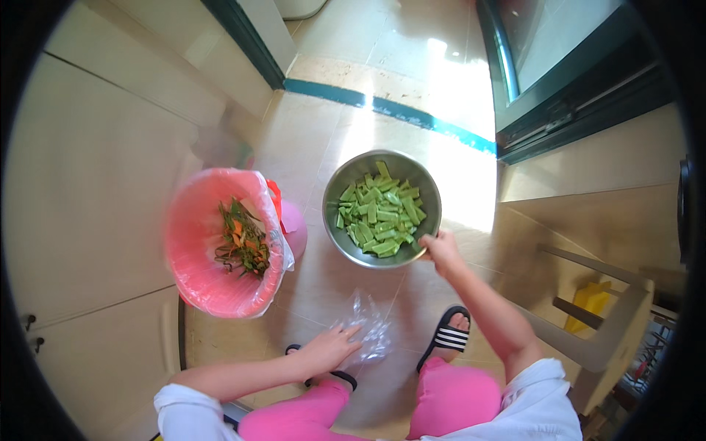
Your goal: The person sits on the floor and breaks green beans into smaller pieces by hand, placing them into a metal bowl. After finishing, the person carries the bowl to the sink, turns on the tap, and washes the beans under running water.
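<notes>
My right hand [439, 251] grips the rim of a steel bowl [343, 248] at its lower right. Cut flat green beans [380, 212] lie in the bowl. My left hand [331, 348] is over a crumpled clear plastic bag [375, 333], below the bowl in the picture; its fingers are spread, and whether they pinch the plastic cannot be told. To the left stands a pink bin [190, 237] lined with a clear bag, with green and orange vegetable scraps [242, 240] inside.
White cabinet doors [99, 193] line the left side. A wooden stool [623, 325] stands at the right, near a yellow object [587, 306]. A teal threshold strip [397, 114] crosses the tiled floor beyond the bowl, beside a dark-framed glass door [504, 66].
</notes>
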Motion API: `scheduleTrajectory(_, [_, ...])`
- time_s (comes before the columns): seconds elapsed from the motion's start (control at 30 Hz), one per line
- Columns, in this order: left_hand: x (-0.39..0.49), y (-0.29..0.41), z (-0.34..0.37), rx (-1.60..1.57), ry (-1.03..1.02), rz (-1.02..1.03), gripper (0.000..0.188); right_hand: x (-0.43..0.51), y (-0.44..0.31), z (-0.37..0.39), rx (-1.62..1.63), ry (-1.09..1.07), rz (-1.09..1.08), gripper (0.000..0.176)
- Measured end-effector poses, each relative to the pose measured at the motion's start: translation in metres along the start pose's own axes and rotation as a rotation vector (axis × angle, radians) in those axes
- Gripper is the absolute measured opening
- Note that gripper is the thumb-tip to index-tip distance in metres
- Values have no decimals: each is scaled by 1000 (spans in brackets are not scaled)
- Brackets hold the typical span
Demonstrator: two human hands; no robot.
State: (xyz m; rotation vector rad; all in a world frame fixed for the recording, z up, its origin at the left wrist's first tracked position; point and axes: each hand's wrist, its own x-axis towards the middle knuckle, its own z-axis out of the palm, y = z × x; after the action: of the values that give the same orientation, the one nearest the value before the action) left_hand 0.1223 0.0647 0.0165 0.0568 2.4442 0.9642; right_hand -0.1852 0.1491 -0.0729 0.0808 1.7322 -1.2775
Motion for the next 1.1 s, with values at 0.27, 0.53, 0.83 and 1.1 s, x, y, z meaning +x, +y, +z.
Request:
scheduleTrajectory(0.27, [-148, 96, -107, -531, 453, -397, 21, -204, -59, -59, 87, 135, 19, 14])
scheduleTrajectory(0.53, [-302, 242, -205, -475, 592, -646, 21, -421, -135, -83, 215, 180, 111, 10])
scheduleTrajectory(0.83, [-373, 345, -316, -338, 425, -478, 82, -658, -153, -100, 532, 256, 93, 11])
scheduleTrajectory(1.1, [-256, 432, -319, -1276, 279, -546, 55, -838, -91, -148, 1056, 498, 40, 13])
